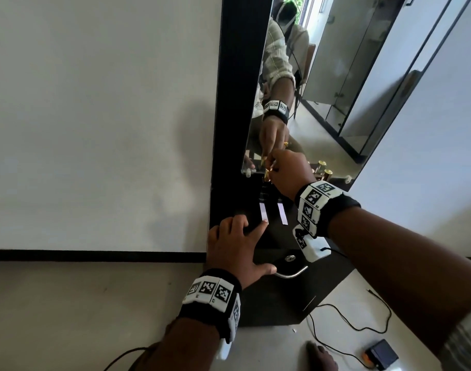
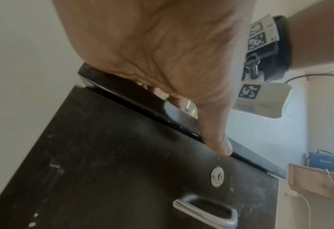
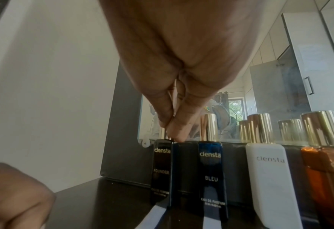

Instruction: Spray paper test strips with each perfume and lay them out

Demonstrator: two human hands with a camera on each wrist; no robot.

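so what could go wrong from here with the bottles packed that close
The right hand pinches at the top of the FOUNDER bottle, close beside the BLEU bottle; a nudge might topple it. Two paper strips already lie just before the bottles, so stray spray may mix scents.

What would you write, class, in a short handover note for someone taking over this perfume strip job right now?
Right hand: pinching the top of the leftmost bottle, Founder.
Left hand: resting open on the cabinet top, one fingertip at the left strip.
Four bottles stand in a row at the mirror.
Done: two strips laid out, left strip and right strip.
Left: apparently strips for the white bottle and the amber bottle.
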